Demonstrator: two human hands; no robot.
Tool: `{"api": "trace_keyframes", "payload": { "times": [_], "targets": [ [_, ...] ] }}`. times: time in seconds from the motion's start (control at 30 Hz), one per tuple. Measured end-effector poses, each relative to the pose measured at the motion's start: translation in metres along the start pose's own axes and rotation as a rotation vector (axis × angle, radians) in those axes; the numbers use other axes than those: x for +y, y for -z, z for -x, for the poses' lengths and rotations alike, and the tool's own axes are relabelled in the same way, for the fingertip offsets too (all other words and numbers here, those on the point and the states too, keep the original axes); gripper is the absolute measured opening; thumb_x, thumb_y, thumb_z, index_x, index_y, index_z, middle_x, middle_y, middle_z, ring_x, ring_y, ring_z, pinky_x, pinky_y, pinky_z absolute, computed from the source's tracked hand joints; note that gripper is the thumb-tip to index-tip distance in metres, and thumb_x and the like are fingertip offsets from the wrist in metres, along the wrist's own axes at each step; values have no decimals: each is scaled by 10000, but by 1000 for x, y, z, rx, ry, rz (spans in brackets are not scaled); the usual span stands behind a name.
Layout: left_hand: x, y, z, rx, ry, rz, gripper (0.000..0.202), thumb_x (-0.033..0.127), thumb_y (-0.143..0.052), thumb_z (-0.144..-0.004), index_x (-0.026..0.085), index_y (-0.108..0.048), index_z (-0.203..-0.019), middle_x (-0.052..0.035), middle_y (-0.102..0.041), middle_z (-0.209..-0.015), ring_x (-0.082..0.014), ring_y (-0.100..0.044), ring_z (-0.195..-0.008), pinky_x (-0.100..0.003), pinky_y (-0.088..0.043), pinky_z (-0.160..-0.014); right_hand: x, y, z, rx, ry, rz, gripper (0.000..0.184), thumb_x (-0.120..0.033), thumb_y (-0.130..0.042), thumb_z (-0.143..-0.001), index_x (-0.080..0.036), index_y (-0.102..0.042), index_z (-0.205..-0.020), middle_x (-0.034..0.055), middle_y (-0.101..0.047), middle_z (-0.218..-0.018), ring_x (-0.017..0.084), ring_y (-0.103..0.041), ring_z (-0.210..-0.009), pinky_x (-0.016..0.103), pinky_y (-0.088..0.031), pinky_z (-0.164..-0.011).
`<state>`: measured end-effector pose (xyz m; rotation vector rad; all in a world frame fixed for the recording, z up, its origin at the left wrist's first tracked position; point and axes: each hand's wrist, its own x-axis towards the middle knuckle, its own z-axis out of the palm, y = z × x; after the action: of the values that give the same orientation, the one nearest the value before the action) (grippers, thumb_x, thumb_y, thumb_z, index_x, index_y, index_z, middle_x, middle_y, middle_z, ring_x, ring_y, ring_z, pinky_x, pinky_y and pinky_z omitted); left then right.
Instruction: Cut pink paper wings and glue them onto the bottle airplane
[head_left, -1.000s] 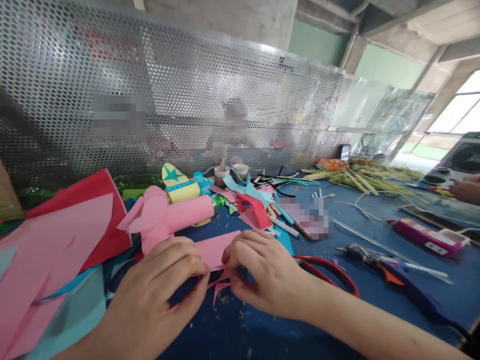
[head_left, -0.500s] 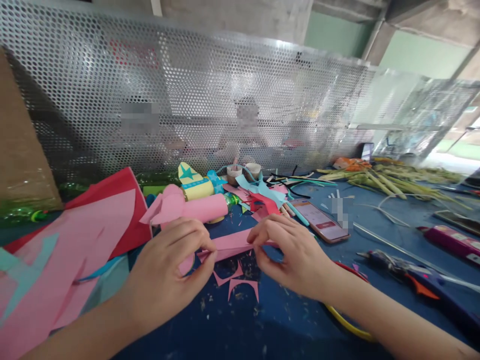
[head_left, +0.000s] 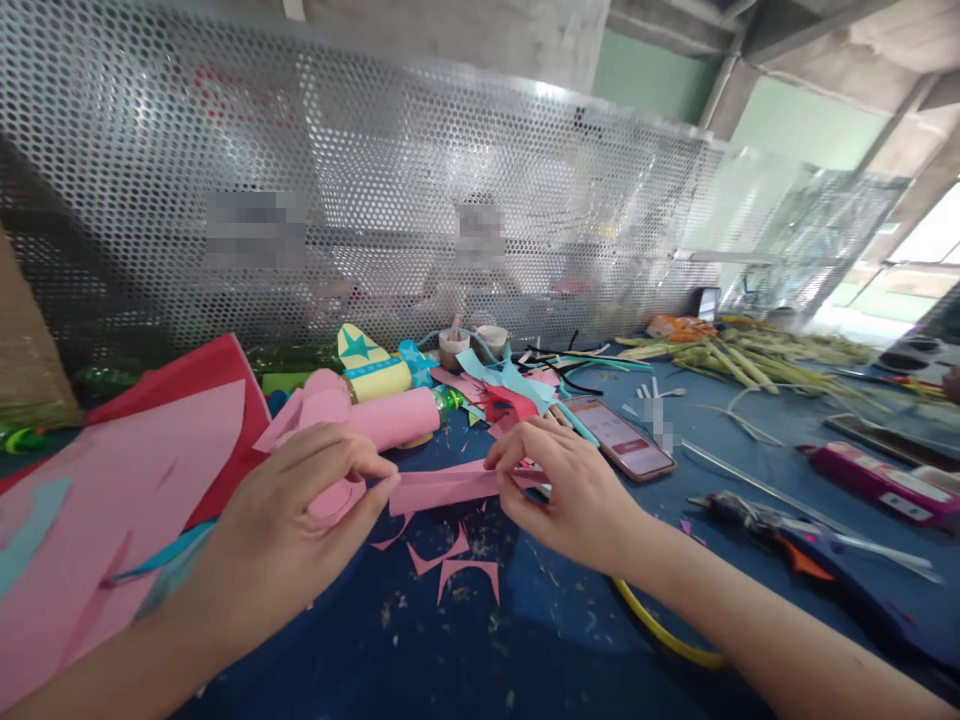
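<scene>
A folded pink paper strip (head_left: 442,487) is stretched between my two hands, just above the blue table (head_left: 570,650). My left hand (head_left: 300,510) pinches its left end between thumb and fingertips. Farther along, the thumb and fingers of my right hand (head_left: 559,490) close on the strip, and its right end shows partly behind them. Curved pink paper scraps (head_left: 469,570) lie on the table below the strip. Beyond my left hand rests a bottle wrapped in pink paper (head_left: 397,415) with a green cap, beside a yellow paper-covered piece (head_left: 375,378) with blue stars.
Pink sheets (head_left: 142,470) and a red sheet (head_left: 180,385) spread at left. To the right are a phone (head_left: 630,440), a glue gun (head_left: 795,545), a purple package (head_left: 877,483) and a yellow ring-shaped edge (head_left: 667,635). A perforated metal screen (head_left: 390,180) stands behind.
The view has shifted slightly, so most things appear farther left. The strip now looks flatter and more stretched between my hands, both still pinching it.
</scene>
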<state>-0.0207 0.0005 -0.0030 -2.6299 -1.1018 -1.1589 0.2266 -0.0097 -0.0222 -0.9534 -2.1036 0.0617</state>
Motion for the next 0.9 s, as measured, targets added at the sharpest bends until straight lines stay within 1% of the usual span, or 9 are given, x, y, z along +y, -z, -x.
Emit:
{"api": "trace_keyframes", "payload": {
  "times": [0.17, 0.33, 0.53, 0.67, 0.77, 0.9],
  "targets": [
    [2, 2, -1, -7, 13, 18, 84, 185, -552, -861, 249, -584, -817, 32, -654, -808, -150, -632, -799, -257, -475, -771, 0, 4, -2, -9, -34, -19, 147, -90, -527, -786, -218, -457, -771, 10, -678, -840, 184, -618, -829, 328, -447, -766],
    [4, 4, -4, 48, 48, 19, 85, 198, -555, -848, 251, -583, -787, 41, -647, -788, -139, -626, -750, -243, -479, -740, 5, 6, -3, -4, -71, -19, 130, -109, -522, -800, -220, -459, -778, 26, -683, -863, 204, -627, -882, 355, -453, -789],
    [-5, 5, -6, 57, 103, -8, 91, 227, -546, -849, 252, -597, -778, 32, -641, -779, -151, -621, -744, -251, -476, -712, 13, 9, -3, -14, -94, -11, 104, -128, -502, -818, -219, -470, -779, 51, -677, -855, 217, -636, -870, 364, -471, -782],
    [-12, 11, -10, 41, 198, -34, 115, 275, -530, -867, 244, -607, -787, 10, -631, -829, -161, -617, -774, -255, -483, -701, 21, 13, -6, 1, -117, 0, 87, -151, -494, -818, -227, -470, -783, 42, -664, -815, 214, -638, -826, 362, -474, -755],
    [-13, 15, -13, 32, 295, -16, 133, 323, -539, -868, 232, -602, -794, 4, -617, -859, -159, -618, -790, -258, -493, -734, 26, 15, -8, 8, -138, 4, 85, -166, -495, -835, -228, -477, -780, 45, -665, -815, 211, -635, -814, 351, -468, -738],
    [-13, 14, -14, 62, 409, 61, 159, 379, -563, -836, 234, -594, -781, 10, -616, -857, -151, -631, -747, -233, -522, -673, 29, 18, -8, 9, -181, -1, 69, -193, -529, -850, -218, -520, -787, 42, -674, -816, 200, -634, -783, 343, -463, -722]
  ]
}}
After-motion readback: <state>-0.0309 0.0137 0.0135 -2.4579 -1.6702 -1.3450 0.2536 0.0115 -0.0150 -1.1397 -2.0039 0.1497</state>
